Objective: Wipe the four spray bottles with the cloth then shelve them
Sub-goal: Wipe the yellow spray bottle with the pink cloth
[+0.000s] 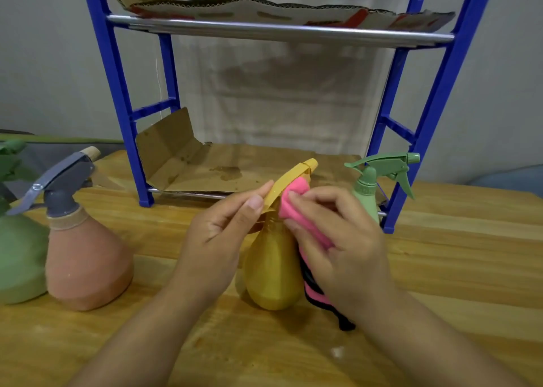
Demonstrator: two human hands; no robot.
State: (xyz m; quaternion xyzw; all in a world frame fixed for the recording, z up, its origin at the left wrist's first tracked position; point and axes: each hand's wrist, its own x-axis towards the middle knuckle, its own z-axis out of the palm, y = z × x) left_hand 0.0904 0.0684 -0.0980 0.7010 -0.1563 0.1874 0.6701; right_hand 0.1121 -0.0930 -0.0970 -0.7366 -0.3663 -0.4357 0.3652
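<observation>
Pinching the yellow spray bottle [271, 269] by its trigger head, the left hand [223, 228] steadies it — right hand [338, 239] presses the pink cloth [296, 210] on.

We see a wooden table [458, 269] with pale, glossy planks running across the view. Behind it hangs a creased white cloth backdrop [279, 93] against a grey wall [44, 57]. 2 sheets of cardboard show: a stained brown cardboard sheet [205, 163] lying low with its left flap turned up, and a printed cardboard sheet [264, 10] with a torn corrugated edge higher up. At far left we make out a dark grey surface [44, 151] beyond the table edge.
</observation>
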